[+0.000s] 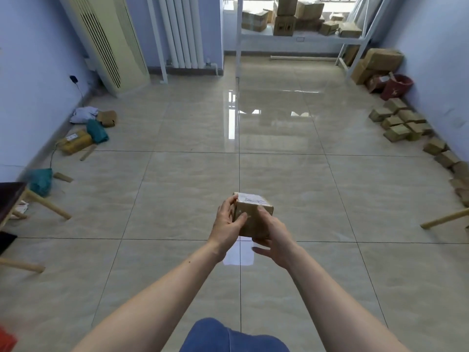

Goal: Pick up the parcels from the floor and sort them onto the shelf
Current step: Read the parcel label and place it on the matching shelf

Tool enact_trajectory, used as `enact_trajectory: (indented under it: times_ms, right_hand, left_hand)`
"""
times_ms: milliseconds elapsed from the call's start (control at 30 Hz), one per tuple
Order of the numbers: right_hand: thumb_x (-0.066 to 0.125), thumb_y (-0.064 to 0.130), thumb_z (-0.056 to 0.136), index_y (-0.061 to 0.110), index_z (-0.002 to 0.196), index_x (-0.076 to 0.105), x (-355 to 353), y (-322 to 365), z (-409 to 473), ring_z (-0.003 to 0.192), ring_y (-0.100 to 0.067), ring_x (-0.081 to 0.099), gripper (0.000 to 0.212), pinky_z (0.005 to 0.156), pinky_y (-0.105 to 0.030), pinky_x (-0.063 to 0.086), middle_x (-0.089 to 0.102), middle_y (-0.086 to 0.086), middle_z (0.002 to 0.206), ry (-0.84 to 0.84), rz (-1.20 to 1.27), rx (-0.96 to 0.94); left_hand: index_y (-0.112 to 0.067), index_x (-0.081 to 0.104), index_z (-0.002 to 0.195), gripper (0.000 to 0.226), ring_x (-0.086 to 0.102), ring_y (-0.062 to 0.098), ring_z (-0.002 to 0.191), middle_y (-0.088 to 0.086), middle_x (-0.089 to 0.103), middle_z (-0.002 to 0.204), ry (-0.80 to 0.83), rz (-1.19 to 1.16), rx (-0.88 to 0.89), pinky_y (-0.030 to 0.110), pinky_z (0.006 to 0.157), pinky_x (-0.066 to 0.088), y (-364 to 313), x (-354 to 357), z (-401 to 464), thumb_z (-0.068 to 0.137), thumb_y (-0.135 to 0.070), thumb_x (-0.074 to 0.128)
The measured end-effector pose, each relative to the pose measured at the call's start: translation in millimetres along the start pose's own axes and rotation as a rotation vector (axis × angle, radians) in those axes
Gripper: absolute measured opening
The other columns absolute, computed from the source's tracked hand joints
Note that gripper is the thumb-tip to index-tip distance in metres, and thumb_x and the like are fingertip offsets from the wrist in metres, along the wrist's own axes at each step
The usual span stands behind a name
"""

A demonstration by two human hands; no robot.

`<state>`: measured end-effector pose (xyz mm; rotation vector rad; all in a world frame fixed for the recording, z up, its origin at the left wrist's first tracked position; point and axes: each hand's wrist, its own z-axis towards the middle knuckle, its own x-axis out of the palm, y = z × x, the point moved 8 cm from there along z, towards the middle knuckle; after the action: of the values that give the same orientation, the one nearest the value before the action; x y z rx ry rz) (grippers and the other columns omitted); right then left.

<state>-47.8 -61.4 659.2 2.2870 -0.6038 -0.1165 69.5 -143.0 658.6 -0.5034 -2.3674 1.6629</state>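
Observation:
I hold a small brown cardboard parcel [252, 215] with a white label on top, out in front of me above the tiled floor. My left hand [227, 224] grips its left side and my right hand [272, 233] grips its right side and underside. The white metal shelf [302, 39] stands at the far end of the room, with several cardboard boxes stacked on it. More small brown parcels [401, 120] lie along the right wall. Teal, yellow and white parcels [86, 130] lie along the left wall.
A tall cream air conditioner [109, 41] and a white radiator [182, 31] stand at the back left. Larger boxes and a red bag [396, 86] sit at the back right. Wooden-legged furniture [38, 201] juts in from the left, and a wooden leg [444, 219] from the right.

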Motion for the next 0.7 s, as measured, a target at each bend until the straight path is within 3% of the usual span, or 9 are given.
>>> enact_trajectory:
  times_ms: [200, 333, 400, 500, 600, 700]
  right_hand:
    - [0.066, 0.065, 0.077, 0.031, 0.122, 0.058, 5.2, 10.2, -9.7, 0.099, -0.023, 0.072, 0.056, 0.064, -0.038, 0.061, 0.071, -0.002, 0.116, -0.058, 0.103, -0.038]
    - [0.070, 0.048, 0.080, 0.019, 0.123, 0.059, -2.0, 20.3, -12.9, 0.097, -0.026, 0.072, 0.053, 0.064, -0.037, 0.059, 0.071, -0.008, 0.115, -0.094, 0.136, -0.122]
    - [0.071, 0.045, 0.080, 0.019, 0.122, 0.061, -6.7, 25.7, -14.9, 0.099, -0.027, 0.071, 0.050, 0.067, -0.037, 0.057, 0.071, -0.009, 0.115, -0.098, 0.138, -0.159]
    - [0.071, 0.040, 0.081, 0.020, 0.118, 0.064, -12.2, 32.2, -15.8, 0.099, -0.027, 0.070, 0.042, 0.071, -0.037, 0.057, 0.071, -0.009, 0.114, -0.062, 0.166, -0.177]
    - [0.070, 0.036, 0.081, 0.019, 0.117, 0.064, -18.5, 35.3, -15.2, 0.103, -0.027, 0.068, 0.041, 0.070, -0.036, 0.056, 0.071, -0.011, 0.116, -0.038, 0.144, -0.181]
    - [0.069, 0.035, 0.075, 0.019, 0.117, 0.064, -23.4, 37.7, -18.5, 0.101, -0.026, 0.068, 0.045, 0.070, -0.035, 0.056, 0.071, -0.011, 0.115, 0.000, 0.114, -0.185]
  left_hand:
    - [-0.035, 0.051, 0.130, 0.054, 0.053, 0.012, 0.127, 0.008, 0.048, 0.139, 0.019, 0.001, 0.114, 0.024, 0.098, 0.051, -25.1, 3.6, -22.1, 0.085, -0.013, 0.068]
    - [-0.029, 0.053, 0.129, 0.047, 0.051, -0.001, 0.121, 0.003, 0.045, 0.141, 0.003, -0.035, 0.105, 0.009, 0.079, 0.051, -29.3, -0.2, -24.7, 0.087, -0.019, 0.071]
    - [-0.033, 0.051, 0.132, 0.055, 0.050, 0.002, 0.124, 0.002, 0.044, 0.143, -0.016, -0.046, 0.100, 0.018, 0.092, 0.052, -35.4, -1.6, -24.0, 0.082, -0.036, 0.074]
    - [-0.049, 0.043, 0.135, 0.085, 0.050, 0.015, 0.129, -0.002, 0.043, 0.144, -0.006, -0.082, 0.001, 0.050, 0.104, 0.048, -36.9, 1.8, -20.6, 0.060, -0.066, 0.079]
    - [-0.054, 0.043, 0.131, 0.091, 0.053, 0.021, 0.125, -0.003, 0.044, 0.144, 0.032, -0.150, -0.125, 0.060, 0.096, 0.050, -35.0, 10.4, -19.1, 0.050, -0.075, 0.080]
    - [-0.053, 0.048, 0.121, 0.065, 0.062, 0.025, 0.117, -0.002, 0.059, 0.135, 0.010, -0.218, -0.162, 0.054, 0.079, 0.059, -37.7, 14.7, -20.0, 0.064, -0.066, 0.077]
